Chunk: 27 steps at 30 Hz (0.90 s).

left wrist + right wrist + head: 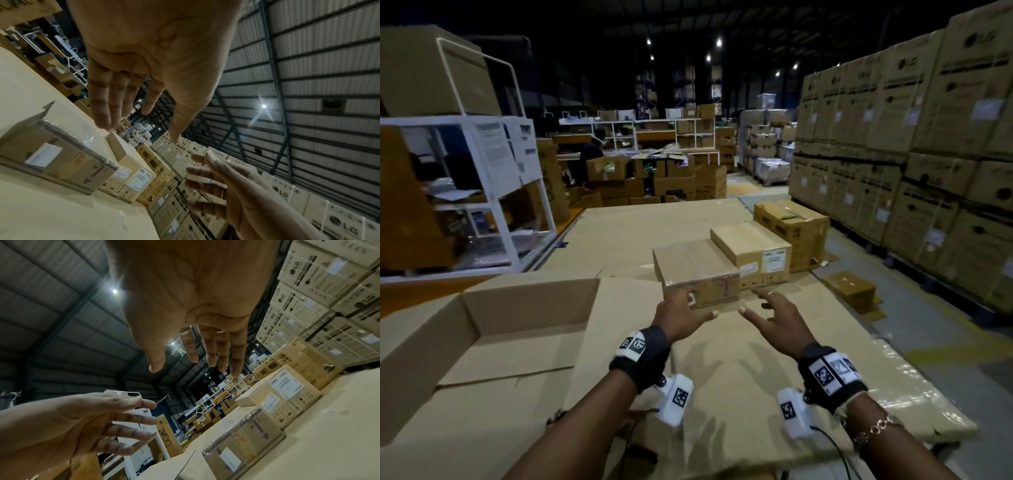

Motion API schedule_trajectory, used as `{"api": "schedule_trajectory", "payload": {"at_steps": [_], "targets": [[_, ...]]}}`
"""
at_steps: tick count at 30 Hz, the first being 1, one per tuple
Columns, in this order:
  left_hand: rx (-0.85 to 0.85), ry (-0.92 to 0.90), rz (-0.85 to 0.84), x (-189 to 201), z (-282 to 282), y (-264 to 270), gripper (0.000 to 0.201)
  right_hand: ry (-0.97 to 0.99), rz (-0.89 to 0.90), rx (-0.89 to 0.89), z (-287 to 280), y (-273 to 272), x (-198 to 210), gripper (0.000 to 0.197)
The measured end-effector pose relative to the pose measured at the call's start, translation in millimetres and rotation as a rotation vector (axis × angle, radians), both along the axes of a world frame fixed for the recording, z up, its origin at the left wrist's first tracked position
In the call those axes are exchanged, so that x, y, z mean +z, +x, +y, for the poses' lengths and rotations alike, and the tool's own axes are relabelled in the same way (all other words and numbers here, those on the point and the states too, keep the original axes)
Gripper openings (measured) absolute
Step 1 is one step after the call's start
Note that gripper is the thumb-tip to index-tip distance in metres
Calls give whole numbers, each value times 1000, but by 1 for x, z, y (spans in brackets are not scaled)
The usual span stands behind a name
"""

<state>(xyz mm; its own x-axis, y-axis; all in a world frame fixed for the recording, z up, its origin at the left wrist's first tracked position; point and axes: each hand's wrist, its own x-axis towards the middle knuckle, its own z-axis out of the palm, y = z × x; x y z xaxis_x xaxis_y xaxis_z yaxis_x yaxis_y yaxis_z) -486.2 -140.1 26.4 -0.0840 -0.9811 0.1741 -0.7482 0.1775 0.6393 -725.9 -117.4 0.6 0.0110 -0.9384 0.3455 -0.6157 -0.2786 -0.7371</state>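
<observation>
Film-wrapped brown cardboard box (pixel 693 267) sits at frame centre on flat cardboard sheets (pixel 756 359). Just below it we see the left hand (pixel 681 317) and right hand (pixel 774 318), fingers spread, gripping nothing. A paler labelled carton (pixel 751 245) adjoins its upper right.

Layout around the nearest box (pixel 697 270)
It lay on the cardboard sheet (pixel 722 359); a second box (pixel 751 248) sat behind it to the right, a third box (pixel 791 224) behind that. The open carton (pixel 527 308) stood to its left, the left hand (pixel 681 317) and right hand (pixel 774 317) just before it.
</observation>
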Motion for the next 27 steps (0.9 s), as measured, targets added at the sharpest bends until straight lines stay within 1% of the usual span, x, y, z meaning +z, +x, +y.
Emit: {"api": "schedule_trajectory", "payload": {"at_steps": [1, 4, 7, 12, 16, 19, 22, 24, 27], "targets": [[25, -13, 10, 2, -11, -5, 70, -2, 20, 11, -12, -1, 3, 67], [102, 0, 48, -5, -62, -19, 79, -2, 88, 37, -60, -13, 7, 67], [199, 31, 69, -18, -111, -22, 85, 45, 116, 52, -110, -25, 10, 69], [319, 89, 59, -46, -178, -17, 97, 125, 146, 53, -202, -36, 5, 64], [357, 149, 22, -74, -210, -9, 105, 183, 166, 44, -265, -26, -22, 65], [379, 176, -10, -89, -230, 2, 103, 246, 203, 71, -299, -13, -48, 65], [371, 191, -13, -102, -246, 12, 102, 282, 243, 71, -329, -6, -74, 70], [345, 199, 6, -108, -252, 17, 102, 310, 224, 64, -344, -2, -89, 72], [308, 212, 37, -117, -258, 19, 98, 328, 167, 65, -358, -1, -103, 69]]}}
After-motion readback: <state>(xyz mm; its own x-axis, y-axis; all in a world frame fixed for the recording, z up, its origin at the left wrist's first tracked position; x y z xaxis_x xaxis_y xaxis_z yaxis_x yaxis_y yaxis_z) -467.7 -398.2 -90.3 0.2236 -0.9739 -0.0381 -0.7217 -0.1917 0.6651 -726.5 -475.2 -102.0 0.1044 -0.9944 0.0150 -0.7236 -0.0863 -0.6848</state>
